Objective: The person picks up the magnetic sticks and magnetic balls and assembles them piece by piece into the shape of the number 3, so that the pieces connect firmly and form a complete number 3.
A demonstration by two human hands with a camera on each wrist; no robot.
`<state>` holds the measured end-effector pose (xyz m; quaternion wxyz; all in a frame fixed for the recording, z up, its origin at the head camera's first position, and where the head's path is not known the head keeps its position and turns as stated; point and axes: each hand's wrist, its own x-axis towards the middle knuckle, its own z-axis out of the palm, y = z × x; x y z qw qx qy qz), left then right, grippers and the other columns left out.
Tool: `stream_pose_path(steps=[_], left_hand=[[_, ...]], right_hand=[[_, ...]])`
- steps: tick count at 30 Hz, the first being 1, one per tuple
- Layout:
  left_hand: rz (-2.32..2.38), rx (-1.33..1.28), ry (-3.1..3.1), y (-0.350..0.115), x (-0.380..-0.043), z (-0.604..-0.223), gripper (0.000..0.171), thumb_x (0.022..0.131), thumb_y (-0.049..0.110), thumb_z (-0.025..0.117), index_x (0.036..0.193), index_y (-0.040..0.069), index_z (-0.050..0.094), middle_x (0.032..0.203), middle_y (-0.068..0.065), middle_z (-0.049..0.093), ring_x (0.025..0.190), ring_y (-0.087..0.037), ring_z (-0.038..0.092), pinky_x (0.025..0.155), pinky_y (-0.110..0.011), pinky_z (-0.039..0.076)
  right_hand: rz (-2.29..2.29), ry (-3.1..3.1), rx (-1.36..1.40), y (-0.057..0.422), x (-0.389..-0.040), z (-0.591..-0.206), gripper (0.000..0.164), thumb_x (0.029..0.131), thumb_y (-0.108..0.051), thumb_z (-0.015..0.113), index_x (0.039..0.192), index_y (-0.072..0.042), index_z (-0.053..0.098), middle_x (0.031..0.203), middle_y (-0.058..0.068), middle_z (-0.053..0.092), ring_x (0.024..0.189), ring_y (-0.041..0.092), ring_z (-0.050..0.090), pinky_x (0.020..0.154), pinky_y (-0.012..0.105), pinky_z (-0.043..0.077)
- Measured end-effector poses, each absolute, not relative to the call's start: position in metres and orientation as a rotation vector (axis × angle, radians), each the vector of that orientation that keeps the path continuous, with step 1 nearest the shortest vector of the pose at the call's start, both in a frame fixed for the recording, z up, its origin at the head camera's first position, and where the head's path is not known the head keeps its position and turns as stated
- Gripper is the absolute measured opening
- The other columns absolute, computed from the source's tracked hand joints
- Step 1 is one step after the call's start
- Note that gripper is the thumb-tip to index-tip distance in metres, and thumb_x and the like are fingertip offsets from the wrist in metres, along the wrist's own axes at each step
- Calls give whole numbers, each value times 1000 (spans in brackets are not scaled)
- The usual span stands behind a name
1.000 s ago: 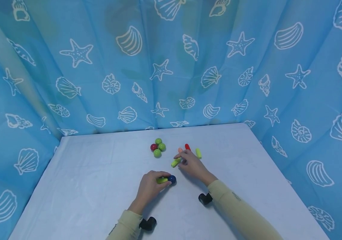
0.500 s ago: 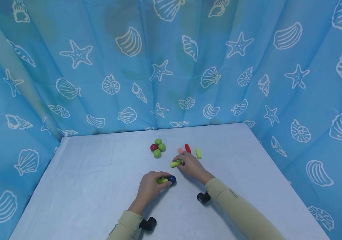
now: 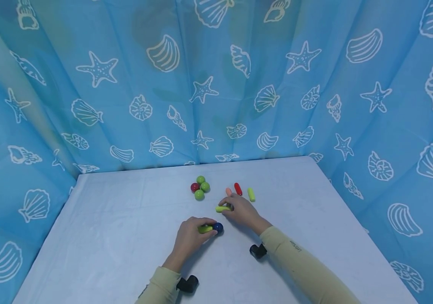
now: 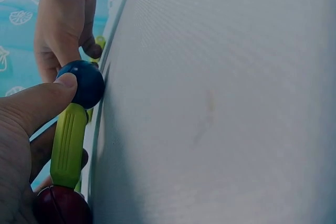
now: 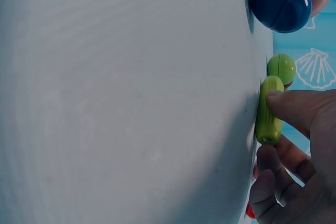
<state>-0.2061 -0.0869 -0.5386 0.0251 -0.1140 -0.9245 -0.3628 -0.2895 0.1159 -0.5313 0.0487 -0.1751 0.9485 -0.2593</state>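
Note:
My left hand (image 3: 191,235) grips a yellow-green rod (image 4: 69,145) that joins a blue ball (image 4: 86,84) at one end and a dark red ball (image 4: 62,205) at the other. The thumb lies on the blue ball; in the head view the red ball is hidden by the hand. To the right and a little farther back, my right hand (image 3: 241,211) pinches a separate yellow-green rod (image 5: 269,111) between thumb and fingers, close over the white tabletop. This rod's near end shows a small round spot. The blue ball and this rod are apart.
Three green balls (image 3: 205,186) and a dark red ball (image 3: 195,187) sit clustered at the back. Beyond the right hand lie a red rod (image 3: 238,188), a peach rod (image 3: 228,191) and another yellow-green rod (image 3: 251,194). A blue shell-print curtain (image 3: 201,84) surrounds the white table (image 3: 117,236).
My right hand has taken hold of the yellow-green rod and turned it from slanted to nearly level in the head view. My left hand and its joined piece stay in place.

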Motion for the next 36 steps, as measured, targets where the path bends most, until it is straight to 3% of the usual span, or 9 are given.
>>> stream_pose_path(steps=[6,14,23,36], left_hand=[[-1128,-354,-2854,-87,-206,-539,28,87,32,82,114,25,78,109,7,74,105,-19,62,90,-43,51],[-1124,-351,-2855,-87,-206,-540,27,87,31,82,113,25,79,108,7,74,102,-18,62,87,-40,51],[-1124,-353,-2860,-87,-206,-538,27,87,30,82,113,25,79,106,7,74,102,-18,63,87,-40,51],[-1136,-354,-2869,-87,-207,-537,28,88,30,82,115,25,78,107,7,74,103,-18,62,88,-41,51]], right_hand=[[-739,2880,-550,116,-291,-533,35,92,-27,77,126,-25,69,95,-6,59,84,12,57,75,29,51],[-742,2868,-501,116,-290,-533,34,92,-29,77,125,-24,69,99,-6,63,87,13,57,80,30,53],[-815,2831,-463,118,-285,-527,29,93,-23,75,122,-21,68,78,-3,56,72,15,52,65,29,45],[-873,2802,-437,119,-282,-524,29,94,-22,73,122,-19,66,76,-1,55,69,16,52,63,29,44]])
